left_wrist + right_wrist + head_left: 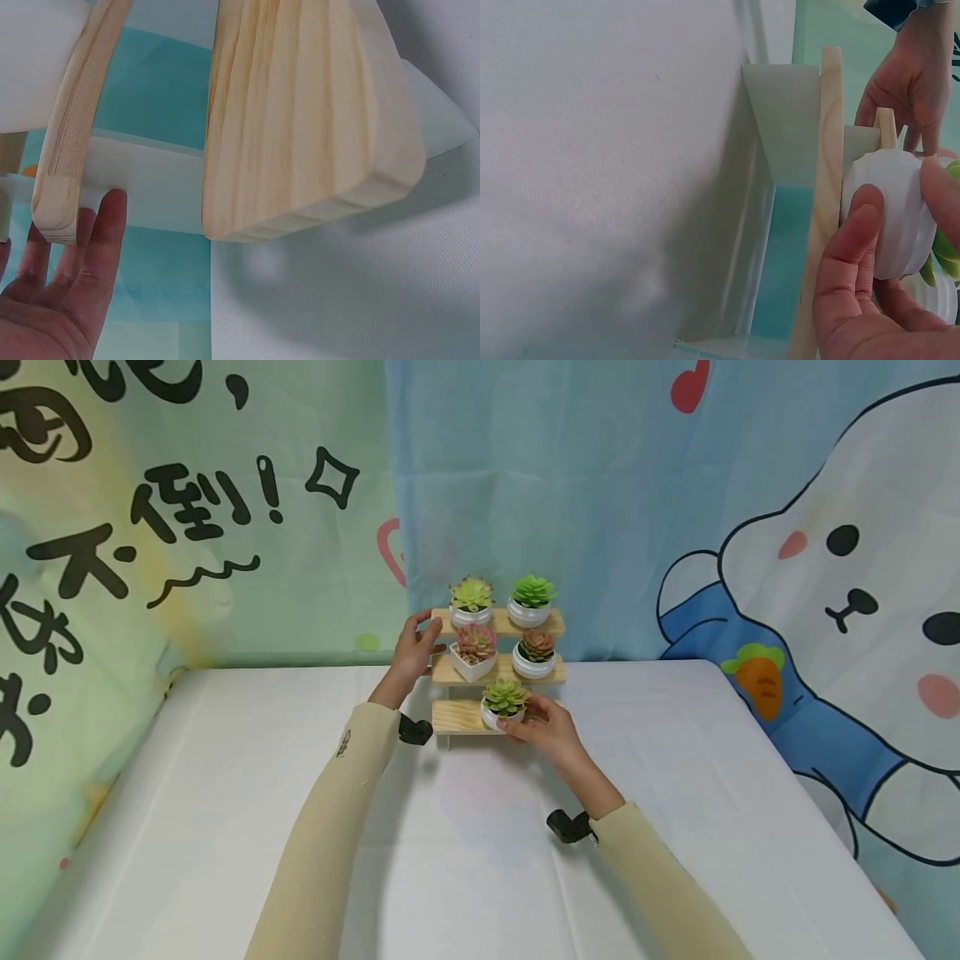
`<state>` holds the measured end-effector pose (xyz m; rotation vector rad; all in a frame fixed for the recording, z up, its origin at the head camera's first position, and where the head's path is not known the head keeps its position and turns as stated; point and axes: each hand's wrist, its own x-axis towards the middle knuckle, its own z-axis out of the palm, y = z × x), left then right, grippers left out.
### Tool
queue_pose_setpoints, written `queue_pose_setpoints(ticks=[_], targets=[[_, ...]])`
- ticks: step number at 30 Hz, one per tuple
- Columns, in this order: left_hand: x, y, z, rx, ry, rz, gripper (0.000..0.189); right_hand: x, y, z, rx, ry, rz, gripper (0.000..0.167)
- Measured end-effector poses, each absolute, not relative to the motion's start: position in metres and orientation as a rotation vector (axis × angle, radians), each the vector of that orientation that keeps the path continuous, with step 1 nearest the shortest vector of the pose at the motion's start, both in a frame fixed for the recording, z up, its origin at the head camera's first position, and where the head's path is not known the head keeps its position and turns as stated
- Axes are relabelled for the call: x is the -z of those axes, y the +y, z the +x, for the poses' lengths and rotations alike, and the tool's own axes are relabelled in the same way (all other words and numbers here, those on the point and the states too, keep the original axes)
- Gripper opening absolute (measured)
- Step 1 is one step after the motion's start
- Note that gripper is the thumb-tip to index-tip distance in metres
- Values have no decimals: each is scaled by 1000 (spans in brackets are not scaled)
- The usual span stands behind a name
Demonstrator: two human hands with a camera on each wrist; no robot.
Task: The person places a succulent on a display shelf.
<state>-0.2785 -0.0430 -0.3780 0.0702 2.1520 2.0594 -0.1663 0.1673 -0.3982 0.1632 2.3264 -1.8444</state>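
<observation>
A three-tier plant stand [456,717] with pale wooden shelves and white side panels stands toward the back of the table. My left hand [408,657] holds its left side at the upper shelves; in the left wrist view the fingers [105,247] lie along a shelf end. At the bottom shelf my right hand [552,728] pinches a small potted succulent [505,697], green in a white ribbed pot [892,214], between thumb and fingers. The pot is upright, close over the shelf's middle. Bare wood shows to its left.
On the top shelf are a yellow-green succulent [471,595] and a bright green one [532,592]. The middle shelf bears a reddish succulent [476,643] in an angular pot and a brownish one [536,646]. A white cloth covers the table [465,860]; printed curtains [525,485] hang behind.
</observation>
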Motion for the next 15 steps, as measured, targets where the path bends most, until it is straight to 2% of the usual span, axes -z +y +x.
queue_pose_setpoints(ticks=[5, 12, 15], targets=[[380, -41, -278, -2053, 2146, 71, 55, 401, 170, -163, 1849, 2334, 165, 65], [382, -40, -282, -2036, 2223, 139, 55, 393, 188, -157, 1842, 2293, 130, 79], [383, -45, -280, -1962, 2368, 175, 55, 385, 202, -155, 1850, 2335, 125, 77]])
